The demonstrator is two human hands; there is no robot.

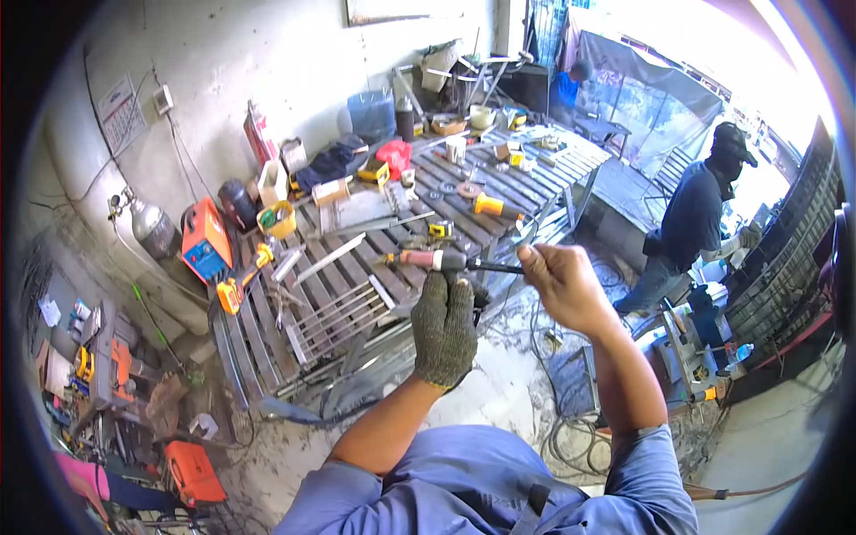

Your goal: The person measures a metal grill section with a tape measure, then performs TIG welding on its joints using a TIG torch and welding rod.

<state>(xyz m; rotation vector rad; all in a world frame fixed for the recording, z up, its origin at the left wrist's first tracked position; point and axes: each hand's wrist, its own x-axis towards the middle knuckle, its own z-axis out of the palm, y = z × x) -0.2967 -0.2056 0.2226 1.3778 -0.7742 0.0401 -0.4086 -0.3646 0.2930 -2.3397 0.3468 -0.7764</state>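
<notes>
My left hand (pixel 446 332), in a dark knit glove, is closed round the body of a TIG welding torch (pixel 453 260). The torch lies level across my fingertips, its pink nozzle (pixel 415 259) pointing left over the slatted bench. From its right end runs a long thin black back cap (pixel 496 266). My bare right hand (pixel 565 287) pinches the far end of that black part between thumb and fingers. Beneath the torch, part of the bench edge is hidden by my gloved hand.
On the slatted metal bench (pixel 334 260) lie a welded grille (pixel 343 319), a yellow angle grinder (pixel 496 207), a tape measure (pixel 440 229) and loose bars. An orange welding machine (pixel 207 239) stands at left. Cables (pixel 571 437) coil on the floor. A co-worker (pixel 695 205) stands at right.
</notes>
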